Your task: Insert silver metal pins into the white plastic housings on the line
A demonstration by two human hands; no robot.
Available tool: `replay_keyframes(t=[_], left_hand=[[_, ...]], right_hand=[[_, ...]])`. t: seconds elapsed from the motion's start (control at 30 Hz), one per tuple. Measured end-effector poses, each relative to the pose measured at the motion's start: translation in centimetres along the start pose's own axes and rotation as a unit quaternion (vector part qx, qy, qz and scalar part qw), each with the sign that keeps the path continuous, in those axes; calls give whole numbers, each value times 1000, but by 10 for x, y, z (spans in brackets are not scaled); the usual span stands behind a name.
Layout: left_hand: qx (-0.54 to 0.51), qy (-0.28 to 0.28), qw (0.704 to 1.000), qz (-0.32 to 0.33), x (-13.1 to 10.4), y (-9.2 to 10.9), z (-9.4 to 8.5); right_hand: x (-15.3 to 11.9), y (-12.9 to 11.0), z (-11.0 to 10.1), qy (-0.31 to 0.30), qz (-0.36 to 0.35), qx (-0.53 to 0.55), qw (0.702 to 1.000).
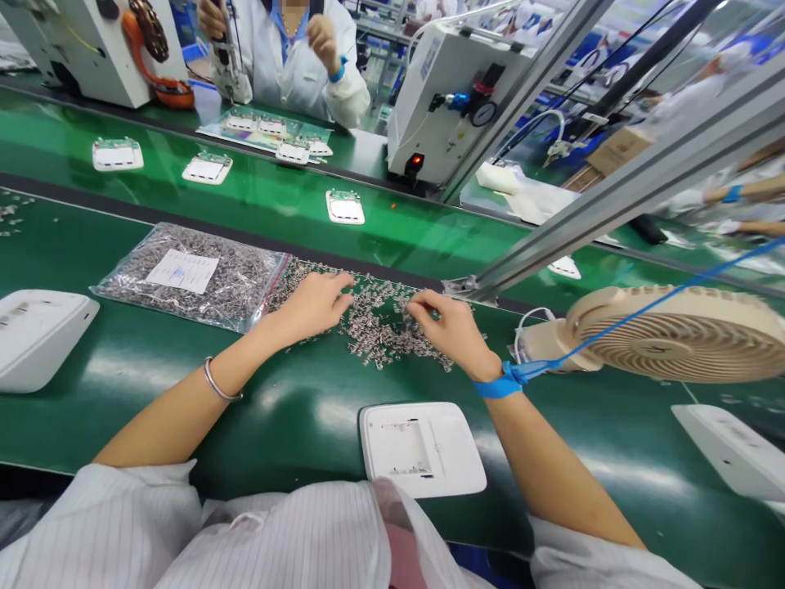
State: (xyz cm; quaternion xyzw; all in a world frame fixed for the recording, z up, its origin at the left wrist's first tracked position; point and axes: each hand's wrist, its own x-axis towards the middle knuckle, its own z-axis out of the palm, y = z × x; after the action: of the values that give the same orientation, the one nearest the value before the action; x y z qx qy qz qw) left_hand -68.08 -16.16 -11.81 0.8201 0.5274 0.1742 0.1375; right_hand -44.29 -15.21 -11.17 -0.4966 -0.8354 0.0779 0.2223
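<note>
A heap of small metal pieces, too tiny to identify for certain, is scattered on the green tabletop. My left hand rests at the heap's left side, thumb and fingers apart. At its right side is my right hand, fingertips pinched together among the pieces; whatever they hold is too small to make out. Left of the heap lies a clear plastic bag full of similar pieces, bearing a white label. Close to my body sits a white plastic housing with a rectangular recess.
A beige fan stands to the right, crossed by the blue cord from my wrist. More white housings lie at far left and far right. Beyond, a green conveyor carries white units; a co-worker is opposite.
</note>
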Motion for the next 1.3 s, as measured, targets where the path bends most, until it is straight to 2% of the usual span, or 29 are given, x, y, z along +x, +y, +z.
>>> replay_keyframes(t=[0.1, 0.23, 0.3, 0.37, 0.47, 0.63, 0.73, 0.8, 0.87, 0.93, 1.0, 1.07, 1.1, 1.17, 1.23, 1.3], left_hand=[[15, -1, 1000, -1, -25, 3, 15], [60, -17, 996, -67, -64, -2, 43], [74, -32, 994, -73, -72, -1, 54], [67, -46, 996, -37, -69, 4, 60], [50, -69, 996, 13, -48, 13, 64], [59, -46, 997, -7, -17, 18, 63], [61, -44, 997, 9, -16, 22, 64], [64, -40, 997, 27, -23, 30, 64], [64, -6, 995, 80, -36, 40, 65], [55, 47, 978, 193, -54, 53, 66], [59, 81, 941, 323, -75, 64, 69], [86, 101, 910, 394, -94, 72, 73], [103, 118, 903, 401, -102, 75, 74], [146, 165, 899, 379, -115, 77, 74], [194, 207, 896, 342, -127, 77, 71], [213, 222, 902, 302, -140, 73, 65]], right_hand=[[-8, 0, 2, -37, -46, -10, 998], [-20, -1, 15, -143, -82, -46, 985], [-19, -2, 22, -159, -81, -56, 982], [-13, -1, 27, -147, -75, -47, 985], [-3, 1, 25, -115, -66, -26, 991], [-6, 8, 11, -58, -13, -17, 998], [-16, 13, 7, -62, 16, -2, 998], [-21, 12, 6, -49, 8, 1, 999], [-26, 8, 5, -22, -3, -5, 1000], [-31, 0, 3, -36, -10, -3, 999], [-34, -9, 3, -123, -19, 14, 992], [-37, -15, 4, -216, -30, 31, 975], [-38, -17, 4, -241, -33, 32, 969], [-41, -16, 3, -239, -23, 37, 970], [-46, -12, -1, -197, 14, 63, 978], [-54, -7, -7, -143, 68, 117, 980]])
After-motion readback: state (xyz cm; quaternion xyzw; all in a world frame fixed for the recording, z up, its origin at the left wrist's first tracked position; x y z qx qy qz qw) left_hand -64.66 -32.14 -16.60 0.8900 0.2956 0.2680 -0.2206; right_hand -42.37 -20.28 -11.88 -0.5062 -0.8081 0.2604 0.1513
